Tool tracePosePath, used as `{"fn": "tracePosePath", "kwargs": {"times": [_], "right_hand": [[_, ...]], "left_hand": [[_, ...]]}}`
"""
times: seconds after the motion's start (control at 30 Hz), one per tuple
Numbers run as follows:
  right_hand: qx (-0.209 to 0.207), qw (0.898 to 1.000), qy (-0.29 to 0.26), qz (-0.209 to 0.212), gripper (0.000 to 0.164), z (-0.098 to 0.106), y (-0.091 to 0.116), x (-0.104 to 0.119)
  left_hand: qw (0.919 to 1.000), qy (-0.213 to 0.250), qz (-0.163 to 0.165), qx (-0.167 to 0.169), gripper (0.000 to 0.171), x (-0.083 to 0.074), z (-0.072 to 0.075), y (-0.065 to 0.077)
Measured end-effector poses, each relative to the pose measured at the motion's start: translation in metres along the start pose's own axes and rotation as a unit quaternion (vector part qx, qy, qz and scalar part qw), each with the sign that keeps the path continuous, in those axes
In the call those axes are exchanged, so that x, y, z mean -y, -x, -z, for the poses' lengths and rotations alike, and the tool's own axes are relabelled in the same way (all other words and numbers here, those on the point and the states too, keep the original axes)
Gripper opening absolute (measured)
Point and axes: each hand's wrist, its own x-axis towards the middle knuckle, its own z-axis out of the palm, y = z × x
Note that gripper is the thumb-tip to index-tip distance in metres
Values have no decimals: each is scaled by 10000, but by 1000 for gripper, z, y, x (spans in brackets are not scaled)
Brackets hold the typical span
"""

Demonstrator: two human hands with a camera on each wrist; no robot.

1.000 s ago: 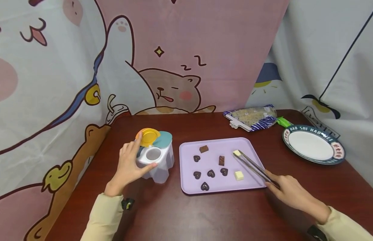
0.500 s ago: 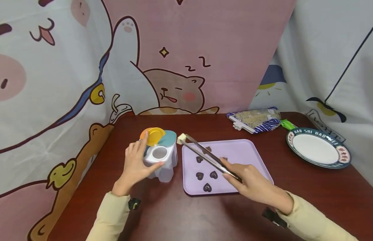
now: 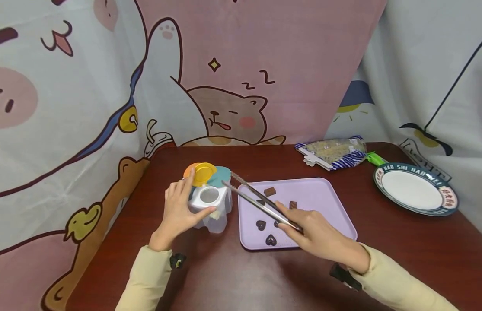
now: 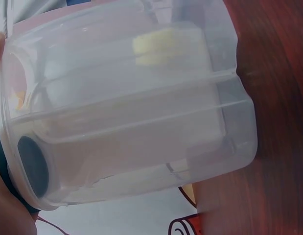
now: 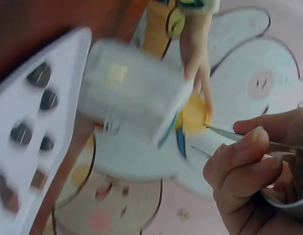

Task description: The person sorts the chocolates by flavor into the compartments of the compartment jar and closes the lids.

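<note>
My left hand grips a clear multi-compartment storage container, one finger by its raised yellow flip lid and the thumb at the front. One compartment's round opening is uncovered. Through the container wall, a cream-coloured cube shows low inside in the left wrist view. My right hand holds metal tongs. Their tips are apart beside the container's upper right, with nothing between them. Below lies a lilac tray with heart-shaped chocolates and brown rectangular chocolates, partly hidden by the tongs and right hand.
At the table's back right lies a clipped blue-striped bag, with a green wrapper next to it. A white plate with a dark green rim stands at the right. Printed cloth hangs behind the table.
My right hand has carried a cream-coloured cube with the tongs from the tray leftward to the container and let it drop in. The left hand has kept its hold on the container.
</note>
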Motion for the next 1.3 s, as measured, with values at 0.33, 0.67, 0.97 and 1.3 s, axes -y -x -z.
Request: {"fn": "tracePosePath", "kwargs": {"times": [0.33, 0.67, 0.97, 1.3], "right_hand": [[-118, 9816, 1127, -1538, 52, 76, 76, -39], [1371, 9499, 1066, -2599, 47, 79, 141, -44], [3022, 8854, 186, -3528, 60, 58, 159, -50], [2720, 8928, 235, -3582, 57, 56, 158, -47]], "left_hand": [[10000, 61, -8, -6, 105, -2, 3, -4], [10000, 10, 71, 11, 113, -2, 1, -3], [10000, 36, 53, -15, 111, 0, -1, -2], [9999, 41, 89, 33, 111, 0, -1, -1]]}}
